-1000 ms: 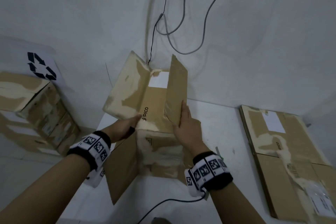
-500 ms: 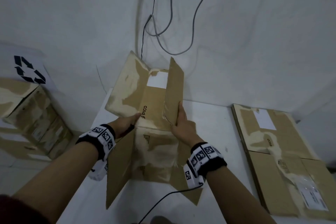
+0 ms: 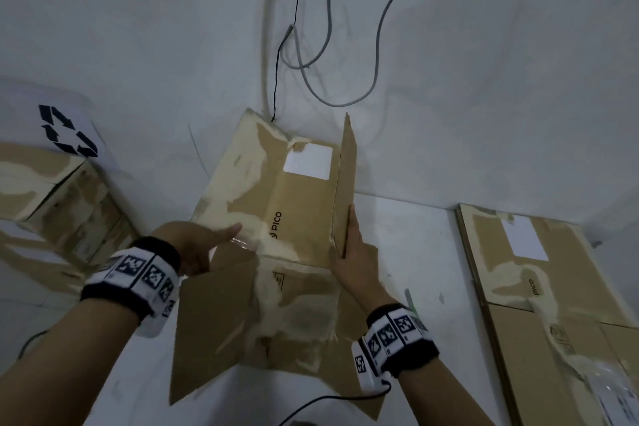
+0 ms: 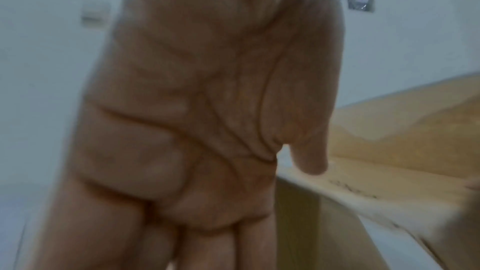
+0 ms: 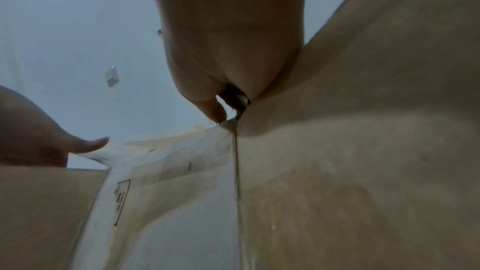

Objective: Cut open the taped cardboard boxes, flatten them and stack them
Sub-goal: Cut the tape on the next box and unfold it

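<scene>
An opened cardboard box [image 3: 297, 204] marked PICO stands on the white table [image 3: 415, 245], its flaps spread and its faces streaked with torn tape. My left hand [image 3: 197, 249] is at the box's left edge with only the thumb touching the taped rim. In the left wrist view its palm [image 4: 194, 110] is flat and the fingers straight beside the box [image 4: 389, 151]. My right hand [image 3: 352, 252] pinches the upright right flap, fingers along the outside and thumb inside. The right wrist view shows that hand [image 5: 228, 48] at the box's [image 5: 337, 171] fold.
A stack of flattened boxes [image 3: 539, 287] lies at the table's right. Taped boxes [image 3: 58, 211] sit off the table at the left, under a recycling sign [image 3: 65, 131]. Cables [image 3: 311, 73] hang down the wall behind. A thin greenish object [image 3: 409, 297] lies by my right wrist.
My left hand has let go of the box's left corner and now only its thumb touches the rim. The right flap has swung more upright and the left flap wider.
</scene>
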A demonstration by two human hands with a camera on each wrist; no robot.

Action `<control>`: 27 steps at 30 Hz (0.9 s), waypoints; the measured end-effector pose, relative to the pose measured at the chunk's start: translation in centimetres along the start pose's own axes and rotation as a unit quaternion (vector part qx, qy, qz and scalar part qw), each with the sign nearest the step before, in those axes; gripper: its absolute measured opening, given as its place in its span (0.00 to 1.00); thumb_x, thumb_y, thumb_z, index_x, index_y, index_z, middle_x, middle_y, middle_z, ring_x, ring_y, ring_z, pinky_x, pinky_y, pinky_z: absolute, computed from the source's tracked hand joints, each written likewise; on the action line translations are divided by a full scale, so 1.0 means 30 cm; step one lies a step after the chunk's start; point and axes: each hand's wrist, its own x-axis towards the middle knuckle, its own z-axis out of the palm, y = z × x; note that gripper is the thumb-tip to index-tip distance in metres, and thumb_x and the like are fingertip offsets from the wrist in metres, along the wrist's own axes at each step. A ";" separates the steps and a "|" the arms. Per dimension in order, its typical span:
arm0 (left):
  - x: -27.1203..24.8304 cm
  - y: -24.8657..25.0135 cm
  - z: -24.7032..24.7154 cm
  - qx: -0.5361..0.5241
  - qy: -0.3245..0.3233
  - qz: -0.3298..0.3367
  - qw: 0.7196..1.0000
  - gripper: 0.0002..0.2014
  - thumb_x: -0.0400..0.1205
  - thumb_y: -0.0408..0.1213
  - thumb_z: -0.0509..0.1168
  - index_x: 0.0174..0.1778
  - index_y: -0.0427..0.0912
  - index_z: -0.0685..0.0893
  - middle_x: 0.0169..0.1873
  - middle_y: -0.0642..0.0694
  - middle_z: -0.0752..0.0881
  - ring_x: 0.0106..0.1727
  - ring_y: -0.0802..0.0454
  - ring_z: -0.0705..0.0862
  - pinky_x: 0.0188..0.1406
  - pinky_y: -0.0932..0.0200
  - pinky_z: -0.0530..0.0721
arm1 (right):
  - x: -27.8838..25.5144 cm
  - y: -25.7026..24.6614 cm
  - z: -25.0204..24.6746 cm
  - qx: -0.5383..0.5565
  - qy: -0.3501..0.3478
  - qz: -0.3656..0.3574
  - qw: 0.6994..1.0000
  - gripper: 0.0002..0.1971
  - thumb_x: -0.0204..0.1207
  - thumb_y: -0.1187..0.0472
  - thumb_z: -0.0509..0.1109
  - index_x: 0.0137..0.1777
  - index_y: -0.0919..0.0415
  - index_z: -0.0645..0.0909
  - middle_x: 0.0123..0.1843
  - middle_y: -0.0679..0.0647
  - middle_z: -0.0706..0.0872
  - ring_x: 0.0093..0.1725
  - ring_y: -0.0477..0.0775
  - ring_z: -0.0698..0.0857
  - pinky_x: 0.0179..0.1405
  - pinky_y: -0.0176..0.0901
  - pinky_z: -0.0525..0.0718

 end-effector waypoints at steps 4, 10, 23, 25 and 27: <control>-0.174 0.071 -0.013 0.298 0.260 0.033 0.918 0.29 0.88 0.54 0.50 0.58 0.31 0.84 0.45 0.36 0.85 0.44 0.43 0.82 0.49 0.54 0.76 | -0.008 -0.018 -0.017 -0.017 -0.056 -0.001 0.998 0.60 0.74 0.44 0.77 0.85 0.46 0.28 0.86 0.48 0.52 0.71 0.41 0.68 0.65 0.34 0.70; -0.128 0.333 0.187 0.047 0.231 0.245 0.941 0.51 0.71 0.80 0.49 0.65 0.34 0.79 0.61 0.37 0.83 0.62 0.37 0.81 0.63 0.44 0.79 | -0.025 -0.039 -0.027 -0.018 -0.101 -0.014 0.995 0.69 0.63 0.35 0.81 0.83 0.42 0.24 0.87 0.43 0.48 0.74 0.41 0.66 0.67 0.36 0.73; -0.088 0.246 0.184 -0.453 -0.030 0.276 0.847 0.14 0.86 0.47 0.58 0.55 0.41 0.82 0.37 0.45 0.92 0.36 0.50 0.90 0.30 0.58 0.86 | 0.224 0.013 -0.318 0.109 -0.136 0.140 0.975 0.21 0.89 0.48 0.54 0.75 0.55 0.74 0.69 0.57 0.84 0.61 0.61 0.86 0.62 0.53 0.83; -0.087 0.243 0.171 -0.472 -0.037 0.260 0.842 0.15 0.86 0.48 0.57 0.55 0.41 0.81 0.36 0.45 0.91 0.34 0.49 0.90 0.29 0.58 0.86 | 0.342 0.050 -0.288 0.085 -0.117 0.158 0.977 0.22 0.89 0.48 0.54 0.75 0.58 0.75 0.71 0.60 0.82 0.63 0.61 0.83 0.64 0.53 0.80; -0.085 0.241 0.166 -0.483 -0.038 0.244 0.840 0.15 0.85 0.47 0.57 0.54 0.40 0.82 0.35 0.44 0.91 0.34 0.49 0.89 0.30 0.58 0.86 | 0.441 0.074 -0.233 0.100 -0.119 0.196 0.968 0.26 0.89 0.45 0.52 0.76 0.61 0.74 0.73 0.64 0.79 0.69 0.64 0.79 0.68 0.53 0.76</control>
